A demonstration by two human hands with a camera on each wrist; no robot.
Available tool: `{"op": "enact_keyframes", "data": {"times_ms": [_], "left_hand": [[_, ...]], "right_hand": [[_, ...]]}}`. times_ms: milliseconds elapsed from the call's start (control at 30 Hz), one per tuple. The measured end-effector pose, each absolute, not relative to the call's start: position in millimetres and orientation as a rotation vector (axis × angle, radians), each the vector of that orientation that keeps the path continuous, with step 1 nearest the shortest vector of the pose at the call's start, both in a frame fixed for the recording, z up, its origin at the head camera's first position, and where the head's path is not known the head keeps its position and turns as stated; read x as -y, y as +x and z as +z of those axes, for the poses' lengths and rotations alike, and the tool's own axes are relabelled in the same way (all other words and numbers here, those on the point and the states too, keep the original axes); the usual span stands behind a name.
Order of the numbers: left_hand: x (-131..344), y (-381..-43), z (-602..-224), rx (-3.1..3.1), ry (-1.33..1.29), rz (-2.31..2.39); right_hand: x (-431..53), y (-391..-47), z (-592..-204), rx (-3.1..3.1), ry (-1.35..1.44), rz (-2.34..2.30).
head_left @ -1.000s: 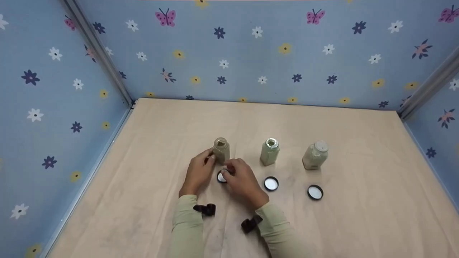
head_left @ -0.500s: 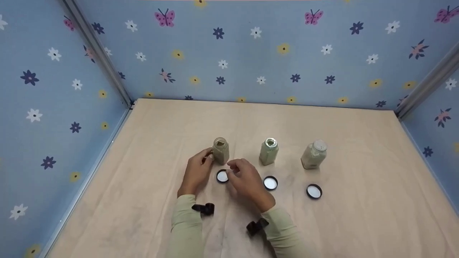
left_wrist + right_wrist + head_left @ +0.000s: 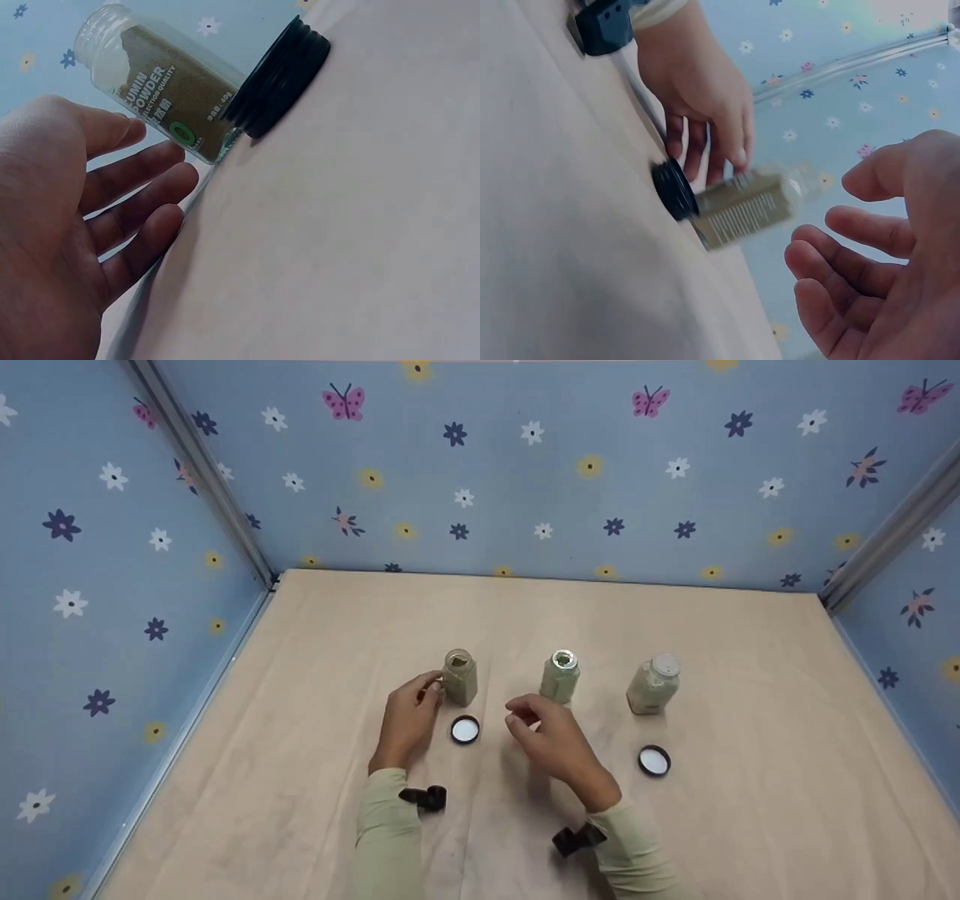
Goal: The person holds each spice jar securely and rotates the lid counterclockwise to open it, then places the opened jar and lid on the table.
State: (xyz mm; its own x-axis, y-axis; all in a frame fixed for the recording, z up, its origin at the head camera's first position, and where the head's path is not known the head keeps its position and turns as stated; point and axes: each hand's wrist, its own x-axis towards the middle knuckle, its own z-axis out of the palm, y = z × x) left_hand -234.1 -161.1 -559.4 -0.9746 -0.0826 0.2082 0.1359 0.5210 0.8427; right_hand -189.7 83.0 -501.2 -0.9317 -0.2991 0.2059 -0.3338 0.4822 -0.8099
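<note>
An uncapped glass jar of cumin powder (image 3: 460, 682), brown-filled and labelled, stands upright on the left. My left hand (image 3: 409, 724) is beside it with relaxed fingers, the fingertips right at the jar's side. In front of that jar lies its black screw lid (image 3: 465, 730), white liner facing up. My right hand (image 3: 555, 739) is over the cloth to the right of this lid, fingers loosely bent and holding nothing. The right wrist view shows a gap between its fingers (image 3: 814, 296) and the jar. Behind the right hand stands a second open jar (image 3: 560, 671) with a torn foil seal.
A third jar (image 3: 654, 690) with a white top stands on the right, a black lid (image 3: 655, 762) lying in front of it. The middle lid is hidden under my right hand. A cream cloth (image 3: 337, 637) covers the table, and patterned blue walls (image 3: 495, 457) surround it.
My right hand has let go of the left lid and moved right, now covering the middle lid. The left lid stays liner up on the cloth. My left hand stays beside the cumin jar.
</note>
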Motion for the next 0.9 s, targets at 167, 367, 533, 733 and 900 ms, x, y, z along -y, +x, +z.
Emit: {"op": "enact_keyframes", "data": {"times_ms": [167, 367, 533, 733, 900], "left_hand": [[162, -232, -558, 2.524, -0.027, -1.48], [162, -229, -559, 2.477, 0.019, -1.485], [163, -227, -562, 2.469, 0.058, -1.474], [162, -228, -561, 2.413, 0.078, -1.525], [160, -227, -560, 2.363, 0.119, -1.57]], "right_hand": [[-99, -188, -496, 2.692, 0.52, 1.418], [-123, -185, -493, 2.705, 0.503, 1.343], [-146, -183, -493, 2.705, 0.502, 1.235], [-172, -184, -498, 2.733, 0.486, 1.173], [-192, -182, -503, 2.79, 0.443, 1.161]]}}
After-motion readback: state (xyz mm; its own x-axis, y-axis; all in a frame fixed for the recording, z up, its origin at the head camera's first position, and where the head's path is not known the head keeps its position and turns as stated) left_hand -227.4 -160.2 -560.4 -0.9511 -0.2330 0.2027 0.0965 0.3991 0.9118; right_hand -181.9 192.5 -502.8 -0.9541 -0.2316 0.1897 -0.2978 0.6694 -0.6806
